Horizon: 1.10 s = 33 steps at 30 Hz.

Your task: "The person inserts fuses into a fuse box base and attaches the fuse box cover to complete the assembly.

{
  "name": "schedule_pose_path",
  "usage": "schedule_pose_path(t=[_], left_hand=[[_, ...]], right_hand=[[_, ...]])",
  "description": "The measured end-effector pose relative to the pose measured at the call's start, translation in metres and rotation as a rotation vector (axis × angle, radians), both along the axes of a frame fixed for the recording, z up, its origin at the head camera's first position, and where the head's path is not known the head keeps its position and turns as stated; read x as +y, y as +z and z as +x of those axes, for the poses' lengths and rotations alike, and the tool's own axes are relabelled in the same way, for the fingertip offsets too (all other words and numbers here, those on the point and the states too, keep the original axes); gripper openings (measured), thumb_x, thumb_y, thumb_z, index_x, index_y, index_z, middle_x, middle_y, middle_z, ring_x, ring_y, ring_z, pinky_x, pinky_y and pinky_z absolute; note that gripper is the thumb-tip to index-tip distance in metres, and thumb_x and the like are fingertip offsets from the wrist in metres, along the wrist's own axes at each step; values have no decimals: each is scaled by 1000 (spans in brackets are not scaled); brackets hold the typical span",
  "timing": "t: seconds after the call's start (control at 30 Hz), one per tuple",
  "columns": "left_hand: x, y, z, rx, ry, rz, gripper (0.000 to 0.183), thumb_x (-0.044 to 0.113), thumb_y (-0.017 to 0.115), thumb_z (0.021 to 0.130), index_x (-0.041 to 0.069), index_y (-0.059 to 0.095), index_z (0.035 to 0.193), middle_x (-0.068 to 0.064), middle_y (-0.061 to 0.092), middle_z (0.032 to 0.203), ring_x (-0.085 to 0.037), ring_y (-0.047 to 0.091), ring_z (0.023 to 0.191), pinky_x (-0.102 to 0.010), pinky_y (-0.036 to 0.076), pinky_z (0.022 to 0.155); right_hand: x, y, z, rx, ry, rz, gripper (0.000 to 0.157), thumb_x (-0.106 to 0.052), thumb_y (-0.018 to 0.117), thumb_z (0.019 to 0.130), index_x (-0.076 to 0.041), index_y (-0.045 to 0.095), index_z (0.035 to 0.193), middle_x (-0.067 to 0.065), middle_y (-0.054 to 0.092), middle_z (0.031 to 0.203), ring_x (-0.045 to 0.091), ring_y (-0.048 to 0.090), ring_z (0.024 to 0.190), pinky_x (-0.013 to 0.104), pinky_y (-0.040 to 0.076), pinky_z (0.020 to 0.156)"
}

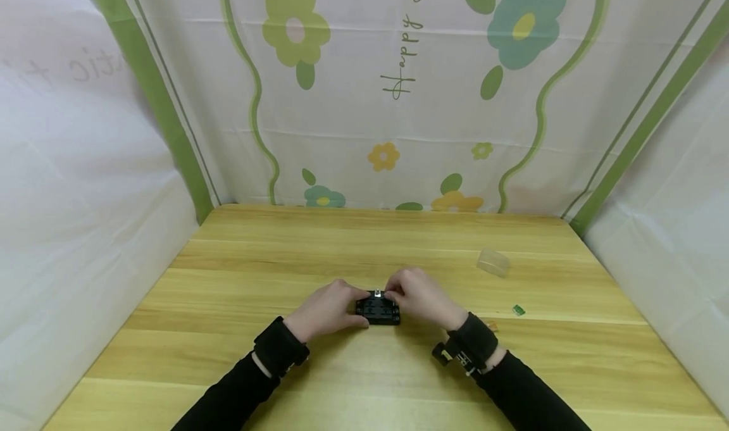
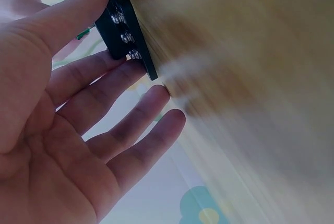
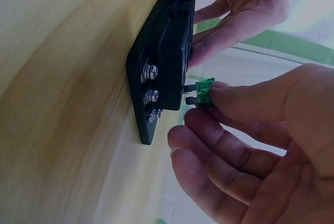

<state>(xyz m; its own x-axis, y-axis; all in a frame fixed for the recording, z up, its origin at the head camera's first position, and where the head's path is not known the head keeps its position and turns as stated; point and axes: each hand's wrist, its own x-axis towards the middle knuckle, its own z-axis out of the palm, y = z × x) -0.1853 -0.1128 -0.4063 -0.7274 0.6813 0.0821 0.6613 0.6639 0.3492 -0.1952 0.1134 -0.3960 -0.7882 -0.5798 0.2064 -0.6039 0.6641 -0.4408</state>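
A black fuse block [image 1: 378, 311] lies on the wooden table, with screw terminals [image 3: 150, 72] along its side. My left hand [image 1: 329, 307] grips it at the left, the thumb on its near edge and fingers at the far edge. Between thumb and fingers, my right hand [image 1: 423, 297] pinches a green blade fuse [image 3: 205, 91]. The fuse's two metal prongs point at the block's top face, their tips right at the surface in the right wrist view. The fuse's own place in the head view is hidden by the right fingers.
A clear plastic cover [image 1: 493, 262] lies at the back right of the table [image 1: 256, 241]. Nearer stands a small green piece [image 1: 518, 310], and an orange piece [image 1: 492, 326] lies partly behind the right wrist. Printed fabric [image 1: 342, 114] encloses the back and sides.
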Motion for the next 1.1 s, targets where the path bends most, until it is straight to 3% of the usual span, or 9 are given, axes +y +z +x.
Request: schedule_pose_path(t=[0.37,0.7,1.1], left_hand=[[0,0,0,21,-19,4,53,36,73,83,7,62,125,-3,65,111,-6,48,69,-20,38,69],[-2,-3,1,24,-23,17,50,37,74,82,10,64,123,2,65,107,-8,56,79,-21,41,73],[0,-2,-1,27,-39,32,48,37,73,83,12,64,123,6,63,95,-6,47,66,-21,39,64]], right_hand=[[-4,-6,1,24,-22,42,5,-14,68,88,-12,72,87,-7,58,79,6,51,67,22,42,60],[-10,-10,5,168,-39,134,6,-16,68,87,-14,74,88,-7,58,82,6,54,72,20,43,61],[-11,-10,8,298,-27,175,5,-13,69,85,-16,73,86,-6,53,79,7,54,69,22,43,57]])
